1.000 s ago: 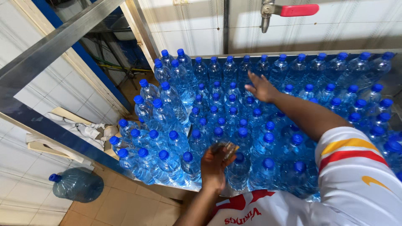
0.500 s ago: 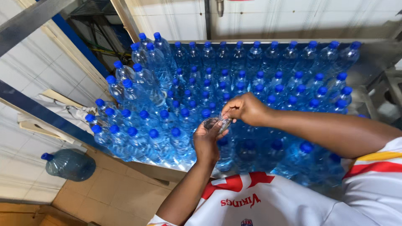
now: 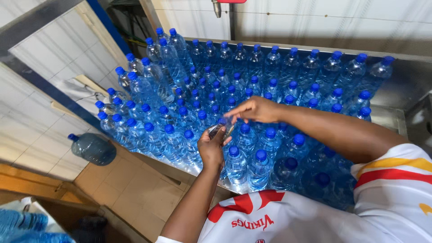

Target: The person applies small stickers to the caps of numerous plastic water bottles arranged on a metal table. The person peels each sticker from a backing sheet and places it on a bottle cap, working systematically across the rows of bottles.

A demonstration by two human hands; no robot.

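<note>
Above the tabletop [image 3: 396, 114] of blue-capped bottles [image 3: 252, 90], left hand [image 3: 212, 146] grips a small clear sleeve [image 3: 220, 130]; right hand [image 3: 254, 109], pinching it, sits at two o'clock.

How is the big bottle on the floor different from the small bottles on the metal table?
The big bottle lies on its side on the tiled floor, alone; the small bottles stand upright, packed in rows on the metal table. The big bottle is wide and round; the small bottles are slim. Both are clear bluish plastic with blue caps.
</note>
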